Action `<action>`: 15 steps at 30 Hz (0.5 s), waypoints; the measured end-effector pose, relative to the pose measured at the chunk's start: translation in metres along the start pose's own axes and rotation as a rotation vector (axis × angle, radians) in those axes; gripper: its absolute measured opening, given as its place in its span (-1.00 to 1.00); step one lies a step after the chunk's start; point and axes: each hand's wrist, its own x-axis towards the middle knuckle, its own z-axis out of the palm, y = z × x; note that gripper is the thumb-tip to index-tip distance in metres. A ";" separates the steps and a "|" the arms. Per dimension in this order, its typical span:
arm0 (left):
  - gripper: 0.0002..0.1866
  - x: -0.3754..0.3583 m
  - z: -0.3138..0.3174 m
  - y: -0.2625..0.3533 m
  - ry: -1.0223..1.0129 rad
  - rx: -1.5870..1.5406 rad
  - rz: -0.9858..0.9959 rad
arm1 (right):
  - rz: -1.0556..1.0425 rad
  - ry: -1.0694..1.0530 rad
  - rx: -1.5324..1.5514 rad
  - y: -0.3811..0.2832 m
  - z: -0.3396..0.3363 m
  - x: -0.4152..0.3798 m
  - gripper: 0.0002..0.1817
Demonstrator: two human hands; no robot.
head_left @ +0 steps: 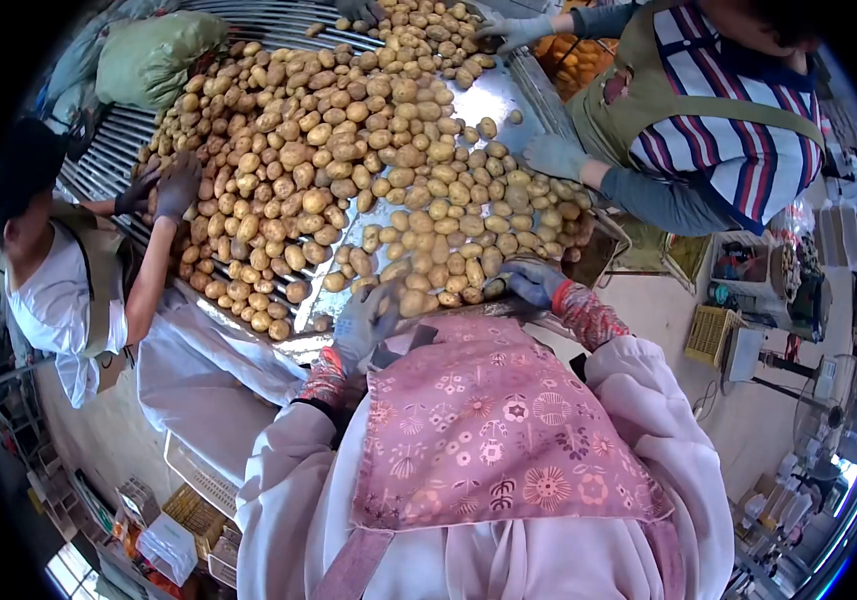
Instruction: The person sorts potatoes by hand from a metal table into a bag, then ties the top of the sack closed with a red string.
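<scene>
The person in the pink floral apron [489, 440] is leaning over the near edge of the shiny metal sorting table [469, 105]; the left hand [367, 322], in a grey work glove with a patterned red cuff, is resting at the table's rim just beside the nearest tan, rounded potatoes [349, 150], its fingers loosely curled, and I cannot tell whether they are gripping anything; the right hand [532, 281], in a blue-grey glove with the same red cuff, is lying at the rim among the potatoes on the other side, fingers bent inward over a potato or two, though whether they are truly clenched on one I cannot tell; the potatoes are spreading in a thick heap across the whole table, thinning toward the near edge between the two hands.

A co-worker in a white shirt [49, 290] is reaching dark-gloved hands [177, 185] into the heap from one side; another in a striped shirt and olive apron [719, 110] is pressing grey-gloved hands [552, 155] onto the pile from the opposite side; a green sack [154, 55] is sitting at the far corner; a yellow plastic crate [709, 335] is standing on the floor.
</scene>
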 end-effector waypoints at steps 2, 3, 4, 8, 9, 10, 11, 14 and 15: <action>-0.51 0.003 -0.005 0.006 0.057 -0.206 -0.089 | 0.420 0.152 0.144 0.009 0.002 -0.010 -0.68; -0.53 0.007 -0.008 0.010 0.059 -0.245 -0.132 | 0.454 0.242 0.085 0.025 0.008 -0.017 -0.73; -0.53 0.007 -0.006 0.009 0.058 -0.250 -0.125 | 0.490 0.330 0.029 0.029 0.009 -0.020 -0.78; -0.53 0.010 0.003 0.001 0.123 -0.214 -0.117 | 0.315 0.185 -0.016 -0.008 0.007 -0.022 -0.77; -0.52 0.011 0.001 0.001 0.068 -0.231 -0.165 | 0.283 0.108 0.222 -0.034 0.001 -0.015 -0.68; -0.51 0.010 0.000 0.002 0.011 -0.245 -0.214 | 0.245 0.031 0.462 -0.046 -0.001 -0.013 -0.58; -0.59 0.010 0.005 0.002 0.079 -0.226 -0.203 | 0.247 0.042 0.467 -0.040 0.000 -0.014 -0.58; -0.67 0.011 0.000 0.004 0.032 -0.127 -0.129 | -0.099 -0.090 -0.161 0.029 0.008 -0.032 -0.59; -0.71 0.010 0.002 0.002 0.008 -0.121 -0.108 | 0.002 -0.013 -0.246 0.028 -0.001 -0.038 -0.60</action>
